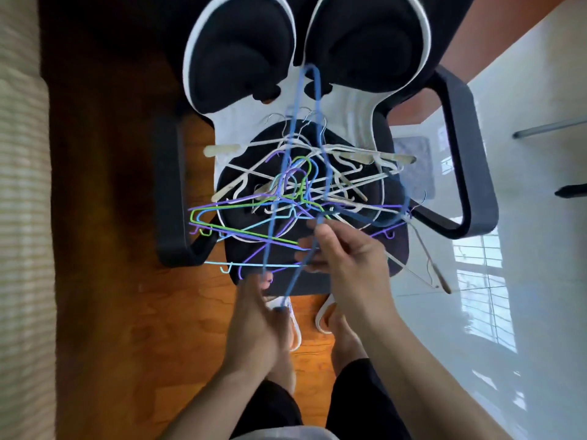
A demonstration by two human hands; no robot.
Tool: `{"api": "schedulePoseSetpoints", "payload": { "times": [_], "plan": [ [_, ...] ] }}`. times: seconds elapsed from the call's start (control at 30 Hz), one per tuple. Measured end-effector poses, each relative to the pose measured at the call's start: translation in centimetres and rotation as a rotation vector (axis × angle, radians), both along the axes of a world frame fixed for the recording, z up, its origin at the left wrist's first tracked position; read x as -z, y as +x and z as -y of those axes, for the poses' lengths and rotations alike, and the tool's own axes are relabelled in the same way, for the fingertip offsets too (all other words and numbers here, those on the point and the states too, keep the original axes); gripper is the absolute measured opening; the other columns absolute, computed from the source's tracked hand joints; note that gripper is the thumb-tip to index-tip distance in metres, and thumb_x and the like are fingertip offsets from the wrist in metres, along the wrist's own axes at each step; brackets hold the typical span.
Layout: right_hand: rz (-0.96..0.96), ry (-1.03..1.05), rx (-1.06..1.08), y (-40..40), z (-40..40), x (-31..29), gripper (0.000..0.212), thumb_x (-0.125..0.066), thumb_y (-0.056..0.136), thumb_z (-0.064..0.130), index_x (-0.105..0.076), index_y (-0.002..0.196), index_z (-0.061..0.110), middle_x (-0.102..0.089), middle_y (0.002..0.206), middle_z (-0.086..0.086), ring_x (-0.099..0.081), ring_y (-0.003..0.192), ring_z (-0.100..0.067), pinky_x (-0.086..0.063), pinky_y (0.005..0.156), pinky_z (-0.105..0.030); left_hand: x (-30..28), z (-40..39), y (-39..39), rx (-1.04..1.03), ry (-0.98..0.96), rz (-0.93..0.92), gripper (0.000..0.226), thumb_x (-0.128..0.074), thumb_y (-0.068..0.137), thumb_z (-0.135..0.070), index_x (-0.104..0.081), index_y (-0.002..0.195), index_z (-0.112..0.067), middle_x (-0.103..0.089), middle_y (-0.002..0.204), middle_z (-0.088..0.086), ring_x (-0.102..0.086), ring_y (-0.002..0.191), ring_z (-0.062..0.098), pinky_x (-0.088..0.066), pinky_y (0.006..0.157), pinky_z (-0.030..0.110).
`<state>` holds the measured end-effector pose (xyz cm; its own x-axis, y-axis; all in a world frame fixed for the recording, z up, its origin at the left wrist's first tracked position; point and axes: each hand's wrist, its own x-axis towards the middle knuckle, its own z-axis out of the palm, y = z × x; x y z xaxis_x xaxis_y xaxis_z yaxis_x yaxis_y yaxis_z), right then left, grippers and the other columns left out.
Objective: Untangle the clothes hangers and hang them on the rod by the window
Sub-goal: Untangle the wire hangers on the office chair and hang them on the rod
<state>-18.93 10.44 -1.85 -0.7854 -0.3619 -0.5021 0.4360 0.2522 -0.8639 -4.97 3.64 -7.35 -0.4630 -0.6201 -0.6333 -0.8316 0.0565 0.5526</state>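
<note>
Your left hand (259,325) grips the blue wire hanger (313,90), your right hand (346,252) pinches its wire, thin coloured and white hangers (286,185) tangled on black office chair seat (394,246).

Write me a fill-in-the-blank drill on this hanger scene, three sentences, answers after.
1. The tangled hangers lie piled on the seat of an office ____.
2. Both the left hand and the right hand hold the same raised hanger, whose colour is ____.
3. Under the chair's left armrest the floor is brown ____.

Missing words: chair; blue; wood
</note>
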Motion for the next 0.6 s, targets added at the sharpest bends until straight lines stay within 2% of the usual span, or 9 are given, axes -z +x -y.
{"api": "schedulePoseSetpoints", "payload": {
  "times": [0.07, 0.13, 0.17, 0.23, 0.3, 0.43, 0.53, 0.6],
  "plan": [
    [0.013, 0.064, -0.137, 0.6, -0.8, 2.2, 0.024, -0.055, 0.104, 0.021, -0.074, 0.091, 0.017, -0.076, 0.081, -0.004, -0.074, 0.077, -0.020, -0.061, 0.070, -0.033, -0.8, 1.6, 1.6, -0.078, -0.014, 0.012, 0.056, -0.068, 0.079, -0.004, -0.045, 0.114, -0.041, -0.057, 0.112, -0.003, -0.065, 0.088, 0.020, -0.050, 0.075, 0.023],
    [0.036, 0.262, -0.198, 0.4, -3.0, 6.4, 0.022, -0.056, 0.103, 0.022, -0.071, 0.087, 0.019, -0.073, 0.075, 0.000, -0.071, 0.075, -0.024, -0.057, 0.068, -0.033, -1.8, 3.1, 3.1, -0.118, -0.048, 0.045, 0.052, -0.064, 0.083, 0.002, -0.051, 0.120, -0.031, -0.059, 0.114, -0.001, -0.060, 0.078, 0.007, -0.040, 0.066, 0.011],
    [0.032, 0.425, -0.238, 0.0, -4.2, 8.8, 0.021, -0.056, 0.101, 0.020, -0.070, 0.085, 0.022, -0.071, 0.073, 0.001, -0.070, 0.077, -0.027, -0.054, 0.069, -0.035, -2.2, 3.8, 3.8, -0.133, -0.064, 0.047, 0.051, -0.063, 0.084, 0.004, -0.054, 0.123, -0.027, -0.059, 0.115, -0.002, -0.057, 0.075, 0.006, -0.039, 0.065, 0.010],
    [-0.026, 0.796, -0.353, -1.1, -6.5, 12.6, 0.019, -0.053, 0.094, 0.017, -0.071, 0.089, 0.022, -0.072, 0.084, -0.005, -0.068, 0.089, -0.034, -0.051, 0.076, -0.034, -2.8, 4.7, 5.2, -0.138, -0.088, 0.051, 0.052, -0.063, 0.084, 0.005, -0.057, 0.125, -0.025, -0.061, 0.116, -0.004, -0.058, 0.076, 0.009, -0.040, 0.065, 0.013],
    [-0.082, 0.973, -0.398, -2.6, -7.3, 15.0, 0.021, -0.050, 0.090, 0.017, -0.070, 0.093, 0.018, -0.071, 0.095, -0.011, -0.065, 0.096, -0.036, -0.049, 0.078, -0.035, -2.7, 5.1, 6.4, -0.131, -0.102, 0.052, 0.052, -0.063, 0.084, 0.004, -0.058, 0.125, -0.027, -0.062, 0.116, -0.007, -0.058, 0.078, 0.010, -0.040, 0.064, 0.013],
    [-0.012, 1.009, -0.396, -4.4, -5.9, 17.8, 0.026, -0.052, 0.095, 0.026, -0.069, 0.100, 0.007, -0.069, 0.101, -0.017, -0.065, 0.099, -0.038, -0.043, 0.074, -0.032, -2.2, 5.0, 7.6, -0.185, -0.082, 0.061, 0.048, -0.063, 0.086, 0.003, -0.059, 0.122, -0.030, -0.064, 0.107, -0.001, -0.059, 0.073, 0.018, -0.044, 0.057, 0.011],
    [0.162, 0.922, -0.251, -4.6, -4.4, 19.0, 0.022, -0.056, 0.088, 0.017, -0.070, 0.099, 0.004, -0.070, 0.093, -0.017, -0.067, 0.094, -0.037, -0.048, 0.074, -0.033, -1.9, 4.8, 8.1, -0.243, -0.041, 0.050, 0.047, -0.061, 0.089, -0.002, -0.057, 0.122, -0.036, -0.064, 0.107, 0.004, -0.062, 0.082, 0.021, -0.048, 0.065, 0.027],
    [0.238, 0.892, -0.160, -4.7, -3.7, 19.4, 0.021, -0.057, 0.084, 0.015, -0.069, 0.098, 0.006, -0.070, 0.091, -0.016, -0.068, 0.089, -0.035, -0.051, 0.073, -0.034, -1.8, 4.8, 8.4, -0.276, -0.027, 0.043, 0.047, -0.060, 0.090, -0.002, -0.058, 0.124, -0.034, -0.063, 0.113, 0.000, -0.065, 0.090, 0.020, -0.050, 0.066, 0.030]
  ]
}}
